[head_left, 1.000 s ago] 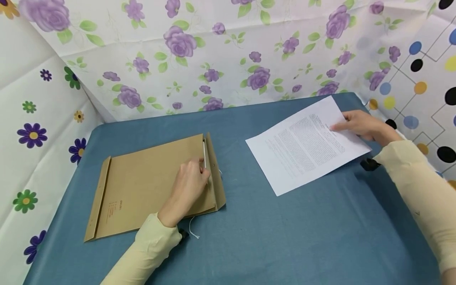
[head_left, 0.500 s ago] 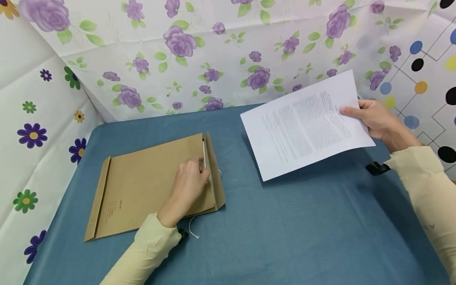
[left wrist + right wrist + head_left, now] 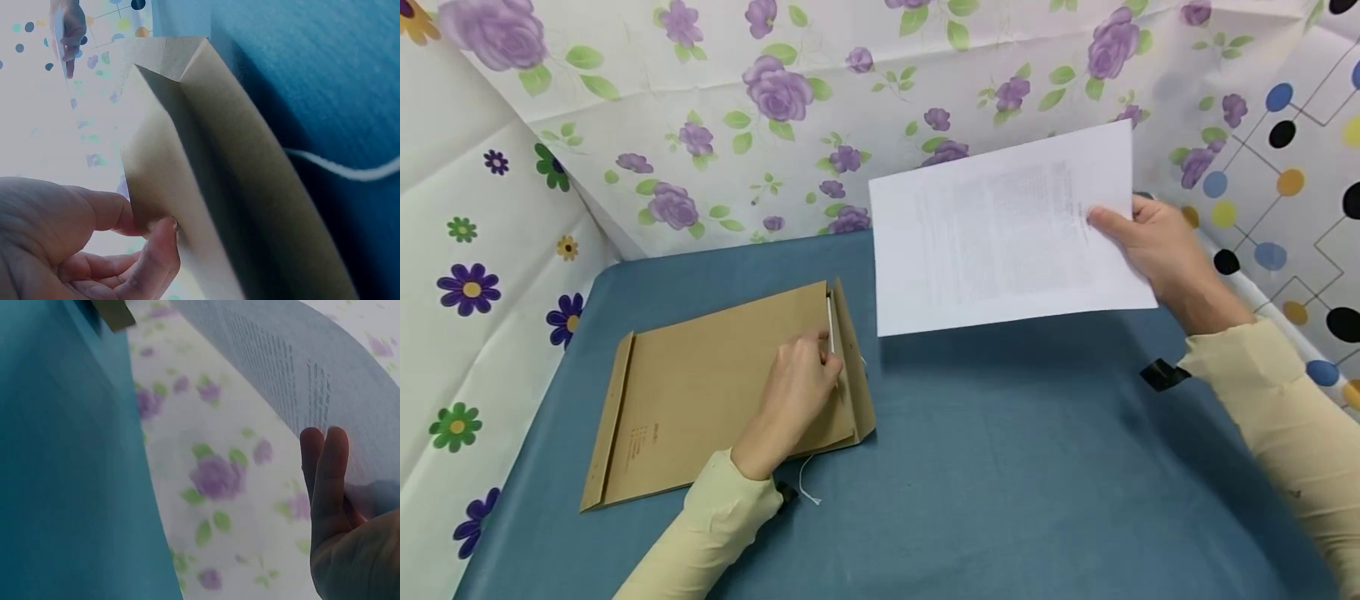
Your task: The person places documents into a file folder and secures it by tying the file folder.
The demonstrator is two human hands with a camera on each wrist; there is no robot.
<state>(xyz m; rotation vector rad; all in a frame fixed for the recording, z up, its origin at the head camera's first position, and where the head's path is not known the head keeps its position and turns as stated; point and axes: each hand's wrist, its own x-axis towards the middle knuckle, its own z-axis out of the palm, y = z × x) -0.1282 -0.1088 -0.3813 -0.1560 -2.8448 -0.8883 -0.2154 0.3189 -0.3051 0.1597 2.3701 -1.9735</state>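
A brown kraft document envelope (image 3: 715,358) lies on the blue-covered table at left, its mouth facing right with the flap (image 3: 854,375) folded out. My left hand (image 3: 797,383) pinches the upper panel's edge at the mouth. In the left wrist view, thumb and forefinger hold that envelope panel (image 3: 159,150), and the mouth gapes. My right hand (image 3: 1172,258) grips a printed sheet of paper (image 3: 1000,242) by its right edge, thumb on the printed face. The sheet hangs above the table, tilted. The right wrist view shows the paper (image 3: 275,356) bending beyond the fingers.
A white string (image 3: 808,483) trails from the envelope's near side. The blue table (image 3: 1000,467) ends against a flower-printed sheet (image 3: 775,150) at the back. Patterned sheets also hang at left and right (image 3: 1285,183).
My right hand has lifted the sheet off the table, first up and right, then back left towards the envelope, with its face turned more upright. The left hand stays put on the envelope.
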